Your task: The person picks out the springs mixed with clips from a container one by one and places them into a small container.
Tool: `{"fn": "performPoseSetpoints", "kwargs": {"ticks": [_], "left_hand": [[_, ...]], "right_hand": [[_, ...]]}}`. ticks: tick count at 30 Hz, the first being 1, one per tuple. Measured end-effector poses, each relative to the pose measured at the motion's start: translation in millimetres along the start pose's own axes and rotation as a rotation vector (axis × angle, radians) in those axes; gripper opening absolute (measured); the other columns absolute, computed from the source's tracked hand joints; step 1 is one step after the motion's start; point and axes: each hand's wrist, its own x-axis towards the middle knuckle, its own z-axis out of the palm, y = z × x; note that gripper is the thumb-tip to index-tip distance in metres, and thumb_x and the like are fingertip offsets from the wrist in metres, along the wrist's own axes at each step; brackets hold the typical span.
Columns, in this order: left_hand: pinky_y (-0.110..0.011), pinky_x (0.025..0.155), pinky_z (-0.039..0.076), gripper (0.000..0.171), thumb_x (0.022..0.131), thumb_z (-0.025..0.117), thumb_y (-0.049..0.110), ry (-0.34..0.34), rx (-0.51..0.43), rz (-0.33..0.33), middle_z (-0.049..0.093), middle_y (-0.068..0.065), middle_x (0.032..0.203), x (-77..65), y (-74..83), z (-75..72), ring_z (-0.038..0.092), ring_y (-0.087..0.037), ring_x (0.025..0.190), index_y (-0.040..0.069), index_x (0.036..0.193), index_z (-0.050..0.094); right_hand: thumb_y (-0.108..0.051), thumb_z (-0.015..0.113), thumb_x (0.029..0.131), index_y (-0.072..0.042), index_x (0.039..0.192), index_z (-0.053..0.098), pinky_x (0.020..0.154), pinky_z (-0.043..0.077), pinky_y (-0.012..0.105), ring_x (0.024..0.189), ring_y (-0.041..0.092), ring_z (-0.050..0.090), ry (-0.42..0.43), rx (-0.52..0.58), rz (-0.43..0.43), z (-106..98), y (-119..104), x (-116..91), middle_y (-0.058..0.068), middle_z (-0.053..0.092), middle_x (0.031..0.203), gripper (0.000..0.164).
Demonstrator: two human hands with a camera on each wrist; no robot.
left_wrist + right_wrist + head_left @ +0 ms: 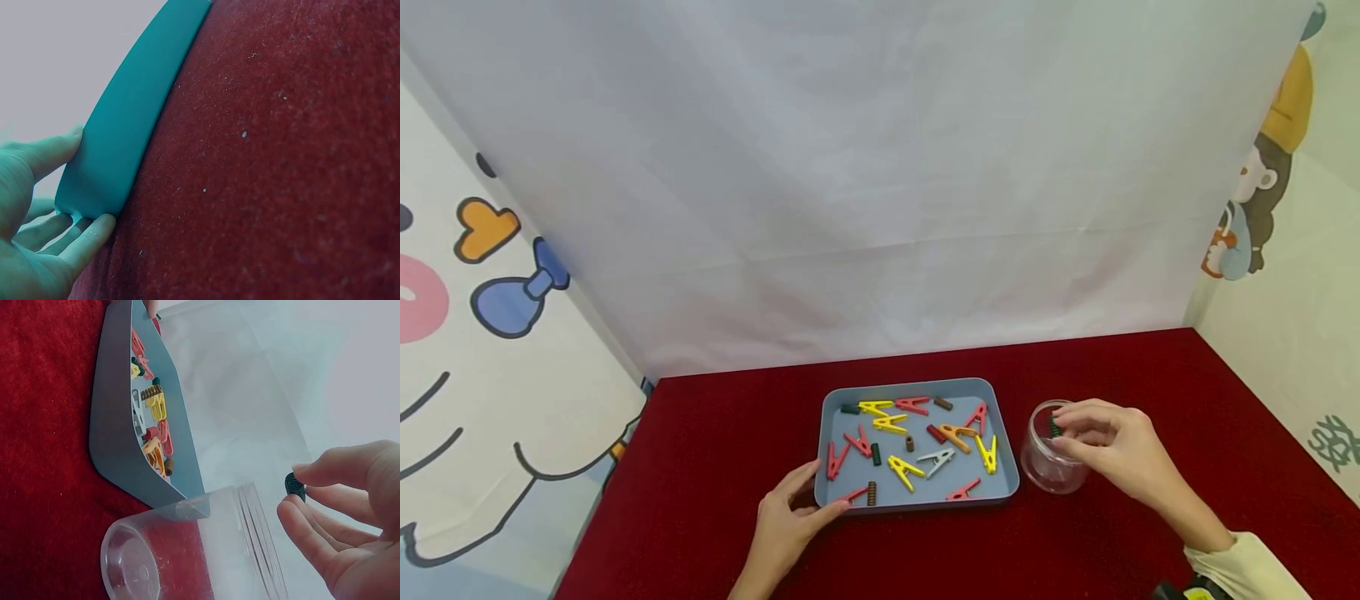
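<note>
My right hand point(1116, 446) pinches a small dark green coil spring point(295, 486) between thumb and fingertips. In the head view the spring overlaps the mouth of a clear plastic jar point(1049, 467), which stands upright with its top uncovered. The left hand point(790, 517) holds the near left corner of a blue-grey tray point(917, 505), thumb against the front wall and fingers at the left side. Inside the tray lie several plastic clips, among them a yellow clip point(905, 472), a grey clip point(936, 460) and an orange clip point(957, 437). Brown, red and green springs, such as a brown spring point(872, 493), are scattered between them.
A dark red cloth point(715, 450) covers the table. The jar stands close to the tray's right side. A white curtain point(880, 208) hangs behind the table, with cartoon-printed panels point(512, 400) at the sides.
</note>
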Motion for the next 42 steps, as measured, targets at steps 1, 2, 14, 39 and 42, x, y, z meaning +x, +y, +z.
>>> {"fn": "performPoseSetpoints", "kwargs": {"ticks": [1,2,14,39,42], "left_hand": [[-0.026,0.074,0.053,0.074,0.067,0.086,0.034,0.001,-0.002,0.001,0.054,-0.001,0.132,0.1,-0.1,0.0,0.055,-0.02,0.111,0.015,0.132,0.057],[-0.026,0.074,0.053,0.074,0.067,0.086,0.034,0.003,0.0,0.0,0.054,-0.001,0.132,0.1,-0.2,-0.1,0.055,-0.019,0.111,0.015,0.132,0.057],[-0.029,0.075,0.054,0.073,0.071,0.084,0.035,-0.01,-0.009,0.007,0.052,-0.007,0.135,-2.9,3.0,-1.9,0.054,-0.023,0.114,0.012,0.134,0.055],[-0.03,0.076,0.054,0.074,0.069,0.084,0.036,-0.004,-0.005,0.001,0.053,-0.005,0.133,-2.4,2.3,-1.5,0.054,-0.023,0.114,0.013,0.133,0.055],[-0.031,0.076,0.054,0.074,0.07,0.084,0.036,-0.008,-0.001,0.007,0.052,-0.007,0.134,-2.6,3.4,-2.2,0.053,-0.024,0.115,0.012,0.134,0.055]], "right_hand": [[-0.001,0.076,0.078,-0.003,0.095,0.071,0.064,0.054,0.023,0.075,0.01,0.062,0.001,-0.008,0.003,0,1,0,0.01,0.065,0.098,0.018],[-0.001,0.076,0.077,-0.003,0.095,0.071,0.064,0.054,0.023,0.075,0.01,0.062,0.004,-0.014,0.007,-1,1,0,0.01,0.065,0.098,0.019],[0.0,0.078,0.075,-0.002,0.093,0.071,0.062,0.054,0.022,0.072,0.008,0.063,0.031,-0.066,0.021,-1,5,-1,0.01,0.066,0.095,0.019],[0.003,0.081,0.07,-0.004,0.085,0.071,0.053,0.05,0.018,0.063,0.007,0.058,0.113,-0.123,0.009,-1,10,-1,0.009,0.065,0.083,0.02],[0.004,0.08,0.07,-0.006,0.084,0.071,0.055,0.051,0.018,0.064,0.006,0.059,0.127,-0.141,-0.013,-2,7,0,0.007,0.066,0.084,0.02]]}}
